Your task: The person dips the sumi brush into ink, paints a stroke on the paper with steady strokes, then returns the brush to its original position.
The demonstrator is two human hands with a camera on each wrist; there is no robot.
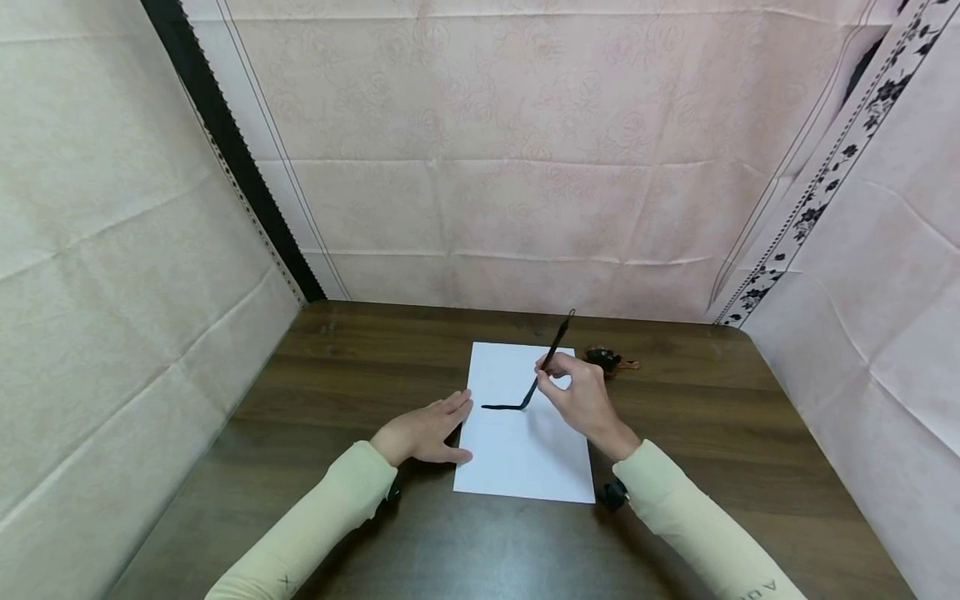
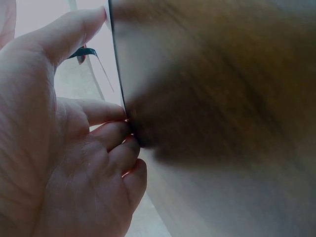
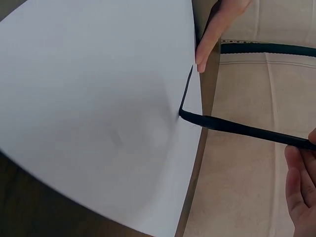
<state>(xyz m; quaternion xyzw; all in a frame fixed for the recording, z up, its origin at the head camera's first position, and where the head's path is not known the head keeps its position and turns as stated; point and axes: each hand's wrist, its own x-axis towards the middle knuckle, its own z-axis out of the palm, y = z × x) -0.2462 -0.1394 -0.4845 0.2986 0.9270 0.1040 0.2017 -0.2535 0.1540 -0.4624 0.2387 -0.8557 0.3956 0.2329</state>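
Note:
A white sheet of paper [image 1: 517, 462] lies on the brown wooden table. My right hand [image 1: 583, 400] grips a dark writing brush [image 1: 555, 343] with a small loop at its top end. The brush leans, and its bent black tip touches the paper at the right end of a black horizontal ink stroke [image 1: 498, 407]. In the right wrist view the brush [image 3: 237, 128] runs from the fingers to this stroke [image 3: 186, 89]. My left hand [image 1: 429, 430] rests at the sheet's left edge, fingers extended and thumb spread apart; the left wrist view shows its palm [image 2: 74, 168].
Just right of the sheet's upper corner sits a small glossy black object [image 1: 602, 358] with a brownish piece beside it; its kind is unclear. Pale cloth [image 1: 525, 208] hangs behind the table [image 1: 360, 358] and on both sides.

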